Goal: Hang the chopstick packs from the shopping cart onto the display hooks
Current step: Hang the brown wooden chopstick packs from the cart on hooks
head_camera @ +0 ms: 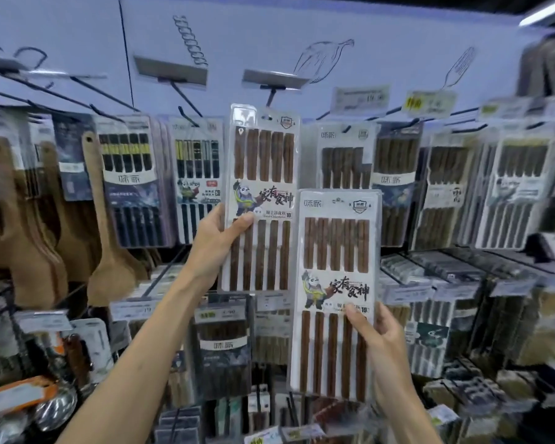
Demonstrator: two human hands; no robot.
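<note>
Left hand [217, 241] pinches the upper chopstick pack [260, 174] at its left edge, thumb on front and other fingers behind. The pack's top is raised just under a bare hook [271, 97]; can't tell if the hang hole is on it. Right hand [380, 344] pinches the lower chopstick pack [335, 251] low down, the same way. Risks: a one-hand mid-edge grip lets the top sway, miss the hook tip and slip. The lower pack sits right against its edge and may nudge it. The crowded hanging packs [343, 161] beside could get knocked.
</note>
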